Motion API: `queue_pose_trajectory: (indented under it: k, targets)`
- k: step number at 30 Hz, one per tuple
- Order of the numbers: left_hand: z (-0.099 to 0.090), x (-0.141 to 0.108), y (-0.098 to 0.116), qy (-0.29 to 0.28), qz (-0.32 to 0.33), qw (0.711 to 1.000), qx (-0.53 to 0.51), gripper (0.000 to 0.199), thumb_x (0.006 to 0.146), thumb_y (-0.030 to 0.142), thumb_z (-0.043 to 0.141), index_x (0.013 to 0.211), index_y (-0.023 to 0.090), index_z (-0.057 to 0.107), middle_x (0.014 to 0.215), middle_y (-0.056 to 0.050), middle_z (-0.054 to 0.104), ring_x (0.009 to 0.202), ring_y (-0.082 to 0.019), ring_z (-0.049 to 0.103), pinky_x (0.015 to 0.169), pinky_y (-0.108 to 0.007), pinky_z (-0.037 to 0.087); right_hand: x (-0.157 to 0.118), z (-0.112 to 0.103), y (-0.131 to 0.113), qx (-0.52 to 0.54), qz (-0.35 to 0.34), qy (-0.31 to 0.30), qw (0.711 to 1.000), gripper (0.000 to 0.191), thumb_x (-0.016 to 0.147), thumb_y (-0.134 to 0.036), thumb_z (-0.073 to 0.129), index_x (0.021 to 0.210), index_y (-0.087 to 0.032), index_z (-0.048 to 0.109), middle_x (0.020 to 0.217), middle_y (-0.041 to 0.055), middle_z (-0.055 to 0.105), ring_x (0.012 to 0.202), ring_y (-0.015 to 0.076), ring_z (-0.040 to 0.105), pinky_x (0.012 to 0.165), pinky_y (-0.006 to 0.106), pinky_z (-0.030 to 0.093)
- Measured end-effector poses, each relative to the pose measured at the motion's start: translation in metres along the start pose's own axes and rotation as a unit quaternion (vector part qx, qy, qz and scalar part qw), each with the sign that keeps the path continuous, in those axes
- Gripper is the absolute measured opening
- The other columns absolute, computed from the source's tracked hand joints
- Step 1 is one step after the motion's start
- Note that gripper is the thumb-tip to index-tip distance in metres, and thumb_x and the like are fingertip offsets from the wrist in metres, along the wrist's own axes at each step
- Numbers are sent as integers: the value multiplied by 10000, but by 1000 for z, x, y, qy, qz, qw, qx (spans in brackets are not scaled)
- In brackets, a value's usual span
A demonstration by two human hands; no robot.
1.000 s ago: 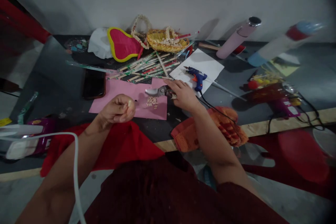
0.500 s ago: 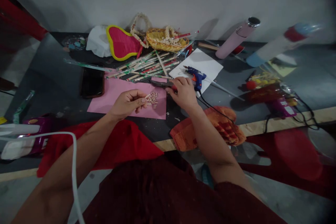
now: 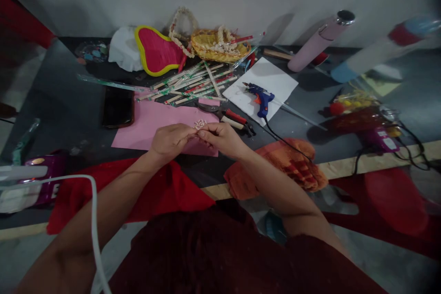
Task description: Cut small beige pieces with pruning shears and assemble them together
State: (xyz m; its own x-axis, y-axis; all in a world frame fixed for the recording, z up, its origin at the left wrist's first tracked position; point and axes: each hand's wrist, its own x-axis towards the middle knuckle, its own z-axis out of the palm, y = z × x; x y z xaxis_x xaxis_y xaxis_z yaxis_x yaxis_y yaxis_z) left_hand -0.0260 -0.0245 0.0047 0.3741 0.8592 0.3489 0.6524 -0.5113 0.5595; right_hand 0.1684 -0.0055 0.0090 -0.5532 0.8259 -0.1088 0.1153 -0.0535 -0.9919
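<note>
My left hand (image 3: 174,141) and my right hand (image 3: 222,139) meet fingertip to fingertip over the pink paper (image 3: 144,124). Both are pinched closed, and whatever lies between the fingertips is too small to make out. Just behind the fingers is a pile of small pale pieces (image 3: 200,124). Red-and-white handled pliers (image 3: 236,118) lie behind my right hand. Further back, wrapped chopsticks (image 3: 193,83) are spread across the dark table (image 3: 79,119). A blue glue gun (image 3: 263,101) rests on a white sheet (image 3: 275,76) to the right.
A phone (image 3: 118,106) lies at the left of the paper. Behind are a pink-and-yellow shape (image 3: 160,53) and a wicker basket (image 3: 203,48). A pink flask (image 3: 315,46) stands at the back right; an orange cloth (image 3: 287,161) lies by my right forearm.
My right hand has left the pliers and moved left and toward me to meet my left hand. The pliers now lie uncovered. The view has shifted slightly.
</note>
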Motion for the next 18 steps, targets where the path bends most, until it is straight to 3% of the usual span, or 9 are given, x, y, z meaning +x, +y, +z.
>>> queue_pose_trajectory:
  k: [9, 12, 15, 18]
  targets:
    - [-5, 0, 10, 92, 20, 996, 3, 243, 831, 184, 477, 879, 221, 713, 839, -27, 743, 717, -135, 682, 676, -225, 508, 1, 18, 4, 203, -11, 33, 979, 339, 758, -504, 657, 757, -170, 597, 635, -27, 581, 475, 44, 460, 435, 160, 390]
    - [-4, 1, 19, 131, -8, 991, -20, 220, 841, 194, 492, 872, 203, 710, 796, -24, 739, 684, -129, 677, 673, -228, 508, 1, 20, 3, 239, -5, 34, 970, 353, 729, -516, 681, 778, -178, 590, 634, -33, 587, 471, 44, 463, 435, 161, 389]
    - [-2, -1, 24, 159, -61, 984, -57, 181, 854, 247, 528, 883, 196, 700, 759, -12, 724, 667, -116, 666, 672, -216, 502, 3, 14, 0, 192, -29, 13, 981, 358, 752, -529, 650, 804, -178, 597, 658, -20, 603, 504, 61, 497, 470, 182, 419]
    - [0, -2, 19, 181, -108, 970, -121, 169, 852, 291, 565, 910, 187, 684, 710, -3, 693, 620, -98, 640, 634, -198, 488, 5, -3, 0, 38, -94, 38, 994, 286, 803, -458, 615, 839, -174, 620, 698, -4, 622, 555, 83, 524, 540, 214, 452]
